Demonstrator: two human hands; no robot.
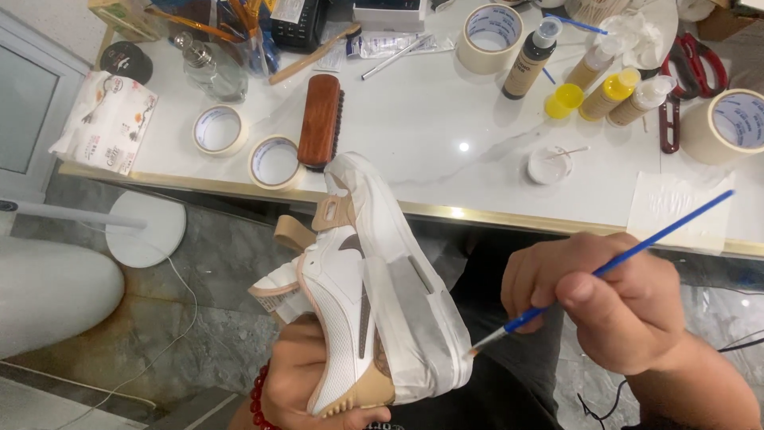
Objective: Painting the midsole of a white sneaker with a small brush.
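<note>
My left hand (pixel 306 381) grips a white and tan sneaker (pixel 350 295) from below, sole side turned right, with masking tape covering its sole. My right hand (pixel 613 299) pinches a thin blue paintbrush (pixel 629 255). The brush tip touches the taped edge of the sole near the shoe's lower end. A red bead bracelet circles my left wrist.
A white marble table (pixel 446 119) with a gold edge lies ahead. On it are rolls of masking tape (pixel 274 162), a wooden brush (pixel 321 119), several paint bottles (pixel 609 94), a small white dish (pixel 549 165), red scissors (pixel 692 72) and a paper towel (pixel 676 209).
</note>
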